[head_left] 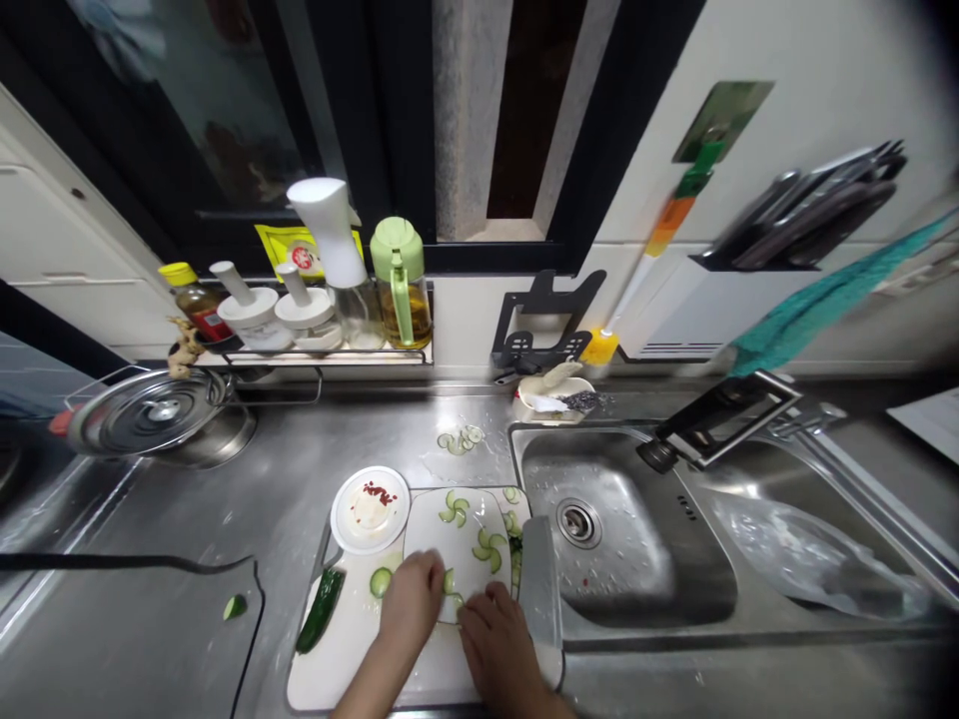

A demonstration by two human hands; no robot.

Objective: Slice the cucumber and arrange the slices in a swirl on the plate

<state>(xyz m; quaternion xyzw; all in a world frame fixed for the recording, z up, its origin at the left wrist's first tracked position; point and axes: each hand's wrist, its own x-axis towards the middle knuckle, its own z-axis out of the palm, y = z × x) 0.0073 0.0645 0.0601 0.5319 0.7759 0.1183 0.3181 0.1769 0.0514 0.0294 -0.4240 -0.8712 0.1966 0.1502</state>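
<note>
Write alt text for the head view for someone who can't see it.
A left hand and a right hand work at pale-green cucumber slices on a white rounded-square plate, atop a white cutting board beside a steel sink.

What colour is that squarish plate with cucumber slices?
The squarish plate is white, clearest in the head view.

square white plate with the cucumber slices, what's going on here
A person's left hand and right hand are close around cucumber slices near the front of the square white plate. Two slice pinwheels lie farther back on it. On the cutting board, left of the plate, are a round dish with red bits and a dark green cucumber piece.
</note>
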